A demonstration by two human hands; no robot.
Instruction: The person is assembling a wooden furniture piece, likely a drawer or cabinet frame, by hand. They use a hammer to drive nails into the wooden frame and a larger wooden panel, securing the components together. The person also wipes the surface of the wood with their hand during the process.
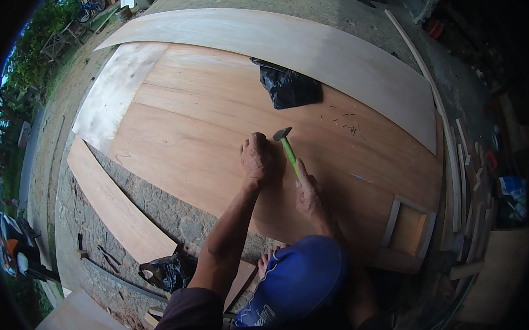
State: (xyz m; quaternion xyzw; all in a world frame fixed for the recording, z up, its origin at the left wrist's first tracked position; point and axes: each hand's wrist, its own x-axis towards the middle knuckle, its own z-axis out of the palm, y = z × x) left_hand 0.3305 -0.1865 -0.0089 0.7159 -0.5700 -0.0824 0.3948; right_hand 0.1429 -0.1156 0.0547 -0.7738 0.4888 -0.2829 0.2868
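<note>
A large sheet of brown plywood lies flat before me. Over its middle my left hand is closed with its fingers curled down toward the wood; whatever they may pinch is hidden. My right hand grips the green handle of a hammer. The hammer's metal head is raised just right of my left hand, apart from it. Farther off, several loose nails lie scattered on the sheet. A black plastic bag rests beyond my hands, left of the nails.
A pale plywood strip covers the far edge. At the right corner sits a small wooden frame. Long battens lie along the right. On the rough ground at left are a narrow board, pliers and another black bag.
</note>
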